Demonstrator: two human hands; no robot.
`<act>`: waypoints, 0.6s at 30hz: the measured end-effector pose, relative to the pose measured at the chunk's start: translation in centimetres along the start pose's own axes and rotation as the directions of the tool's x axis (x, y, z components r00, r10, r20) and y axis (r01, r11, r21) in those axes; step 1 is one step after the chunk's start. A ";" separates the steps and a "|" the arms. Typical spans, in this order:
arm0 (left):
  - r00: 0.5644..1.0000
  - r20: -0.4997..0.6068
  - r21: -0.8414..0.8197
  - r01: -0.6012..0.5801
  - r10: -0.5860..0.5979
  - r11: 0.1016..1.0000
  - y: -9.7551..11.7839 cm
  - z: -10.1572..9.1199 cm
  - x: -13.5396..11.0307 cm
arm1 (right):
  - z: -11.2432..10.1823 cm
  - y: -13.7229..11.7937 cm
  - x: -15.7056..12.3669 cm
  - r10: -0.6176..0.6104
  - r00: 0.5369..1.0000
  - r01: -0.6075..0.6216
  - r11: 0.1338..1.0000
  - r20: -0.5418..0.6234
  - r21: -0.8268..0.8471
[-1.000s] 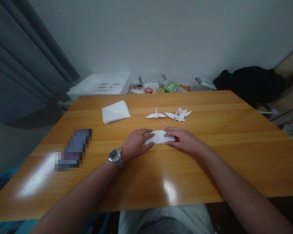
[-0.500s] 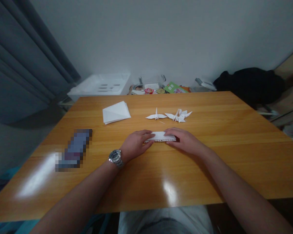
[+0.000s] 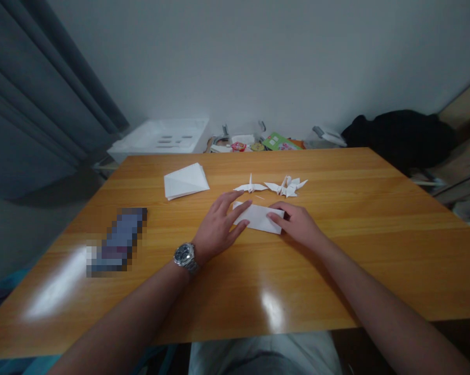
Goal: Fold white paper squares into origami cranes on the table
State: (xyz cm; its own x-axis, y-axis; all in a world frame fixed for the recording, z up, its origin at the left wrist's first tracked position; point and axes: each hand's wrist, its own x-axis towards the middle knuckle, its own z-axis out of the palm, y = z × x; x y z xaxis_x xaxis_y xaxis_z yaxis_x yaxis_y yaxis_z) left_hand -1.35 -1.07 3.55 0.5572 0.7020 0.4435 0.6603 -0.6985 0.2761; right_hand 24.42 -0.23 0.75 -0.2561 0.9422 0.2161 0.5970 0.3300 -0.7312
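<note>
A folded strip of white paper [image 3: 260, 219] is between my hands, tilted slightly down to the right. My right hand [image 3: 297, 221] pinches its right end between thumb and fingers. Spread fingers of my left hand [image 3: 221, 221] reach over the paper's left end; whether they press on it I cannot tell. A watch [image 3: 185, 255] is on my left wrist. Just beyond the paper stand folded paper cranes: a single crane [image 3: 251, 185] and, to its right, an overlapping cluster of cranes [image 3: 287, 186]. A thin paper sliver [image 3: 260, 197] lies in front of them.
On the wooden table [image 3: 316, 286], a stack of white paper [image 3: 186, 181] lies at the back left. A blurred-out phone-like object [image 3: 119, 239] is on the left. Behind the table are a white plastic tray [image 3: 160, 136], a green packet [image 3: 279, 141] and a black cloth-like heap [image 3: 401, 138].
The folded paper has turned, its right end swinging toward me and its broad face now showing. My left hand's fingers have opened and lifted; my right hand still grips the right end.
</note>
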 end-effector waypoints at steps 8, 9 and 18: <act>0.942 0.322 -0.005 -0.098 0.095 0.995 0.1 1.5 -1.0 | 0.2 0.3 0.3 0.014 1.000 -0.013 0.997 0.017 -0.071; 0.934 0.346 0.001 -0.100 0.093 0.995 0.1 1.8 -1.2 | 0.2 0.3 0.3 0.006 1.000 -0.004 0.997 0.019 -0.074; 0.951 0.308 0.124 -0.051 0.011 0.991 -0.7 1.9 -1.3 | -0.2 0.2 0.1 -0.070 0.991 0.076 0.996 0.112 -0.050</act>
State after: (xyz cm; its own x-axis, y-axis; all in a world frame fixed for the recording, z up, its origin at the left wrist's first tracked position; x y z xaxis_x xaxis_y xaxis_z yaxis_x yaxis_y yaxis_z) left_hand -1.60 -1.22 1.12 0.6922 0.7032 0.1623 0.6880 -0.7109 0.1455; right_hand 24.64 -0.02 0.74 -0.3809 0.9044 0.1923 0.6129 0.4027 -0.6799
